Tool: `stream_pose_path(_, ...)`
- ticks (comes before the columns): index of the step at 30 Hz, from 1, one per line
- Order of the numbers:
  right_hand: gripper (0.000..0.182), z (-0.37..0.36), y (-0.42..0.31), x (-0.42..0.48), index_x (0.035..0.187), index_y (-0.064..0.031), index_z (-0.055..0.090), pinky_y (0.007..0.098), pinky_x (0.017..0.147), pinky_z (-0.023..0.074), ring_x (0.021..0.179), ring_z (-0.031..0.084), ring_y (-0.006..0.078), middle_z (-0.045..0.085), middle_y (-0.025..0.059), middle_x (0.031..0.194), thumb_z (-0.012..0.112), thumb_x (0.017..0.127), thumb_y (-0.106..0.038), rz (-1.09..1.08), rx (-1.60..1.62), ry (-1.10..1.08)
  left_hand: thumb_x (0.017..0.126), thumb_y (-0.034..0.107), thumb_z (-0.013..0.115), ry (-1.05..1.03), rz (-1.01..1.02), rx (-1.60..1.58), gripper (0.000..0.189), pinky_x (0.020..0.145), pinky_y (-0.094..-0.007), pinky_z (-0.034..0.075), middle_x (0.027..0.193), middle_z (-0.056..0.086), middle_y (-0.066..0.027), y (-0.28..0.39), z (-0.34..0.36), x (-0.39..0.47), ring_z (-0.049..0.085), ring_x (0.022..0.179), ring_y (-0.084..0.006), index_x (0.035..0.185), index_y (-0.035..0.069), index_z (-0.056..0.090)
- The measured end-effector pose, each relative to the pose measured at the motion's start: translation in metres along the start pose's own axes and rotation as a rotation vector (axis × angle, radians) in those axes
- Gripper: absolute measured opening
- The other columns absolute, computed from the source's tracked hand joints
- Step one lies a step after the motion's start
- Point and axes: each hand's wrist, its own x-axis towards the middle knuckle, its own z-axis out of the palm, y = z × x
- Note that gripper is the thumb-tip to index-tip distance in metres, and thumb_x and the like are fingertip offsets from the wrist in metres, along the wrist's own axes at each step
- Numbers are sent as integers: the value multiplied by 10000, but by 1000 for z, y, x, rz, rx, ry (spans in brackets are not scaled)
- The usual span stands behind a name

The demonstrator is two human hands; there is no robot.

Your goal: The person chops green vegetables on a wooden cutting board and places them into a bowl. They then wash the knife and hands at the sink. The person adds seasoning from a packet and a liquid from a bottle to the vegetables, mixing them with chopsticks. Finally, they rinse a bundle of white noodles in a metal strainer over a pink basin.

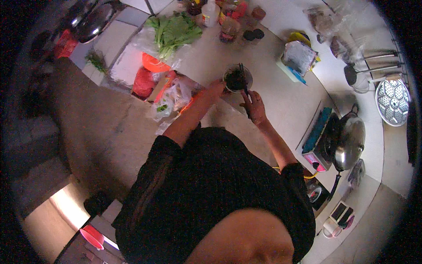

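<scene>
A bowl point(249, 73) of dark, leafy-looking food point(233, 78) stands on the counter in front of me. My left hand point(219, 88) grips the bowl's near left side, its fingers blurred and partly hidden. Between the fingers of my right hand point(255, 106) is a pair of dark chopsticks point(244, 81). Their far ends lie across the right part of the bowl, over the food.
Leafy greens point(176, 33) lie beyond, beside bottles point(210, 14) and jars. Plastic bags point(174, 97) and a red bag point(144, 82) fill the left. To the right are a packet point(299, 56), a gas stove point(318, 132) and a lidded wok point(349, 142); utensils point(379, 68) hang on the wall.
</scene>
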Motion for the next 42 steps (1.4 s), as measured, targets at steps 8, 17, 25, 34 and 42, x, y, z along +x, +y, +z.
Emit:
stream_pose_path(8, 656, 26, 8, 46, 1306, -143, 421, 458, 940, 348, 1086, 452, 356, 487, 153, 1171, 696, 715, -215, -163, -150, 103, 837, 249, 556, -274, 108, 202, 232, 703, -368, 480, 882, 609, -121, -6, -60, -15, 585, 784, -270, 923, 37, 592)
stream_pose_path(17, 719, 5, 2, 59, 1326, -132, 403, 434, 932, 368, 1120, 446, 338, 463, 149, 1249, 709, 675, -146, -94, -127, -134, 815, 123, 558, 187, -5, -448, 168, 538, -329, 492, 729, 604, -104, 19, -179, 11, 591, 610, -224, 922, 0, 597)
stream_pose_path(25, 721, -20, -9, 53, 1367, -125, 351, 449, 1018, 312, 1220, 369, 382, 385, 168, 1334, 477, 699, 116, -108, -76, -125, 842, 187, 469, 365, 514, 179, 198, 448, -323, 443, 623, 515, -62, 3, -279, 84, 528, 527, -199, 957, 56, 562)
stream_pose_path(34, 733, -55, -42, 10, 1349, -79, 378, 396, 1045, 289, 1298, 273, 325, 307, 151, 1385, 444, 668, 186, 245, -65, -47, 860, 282, 478, 782, -50, 723, 308, 736, -437, 447, 871, 592, -193, -15, -234, 34, 567, 836, -345, 926, -6, 566)
stream_pose_path(42, 456, -30, -102, 48, 1302, -47, 417, 406, 1014, 321, 1249, 366, 307, 357, 146, 1354, 496, 853, -25, -59, 326, 25, 784, 312, 557, 770, -245, -22, 227, 629, -424, 484, 796, 618, -96, -192, -228, -224, 606, 724, -280, 787, 92, 612)
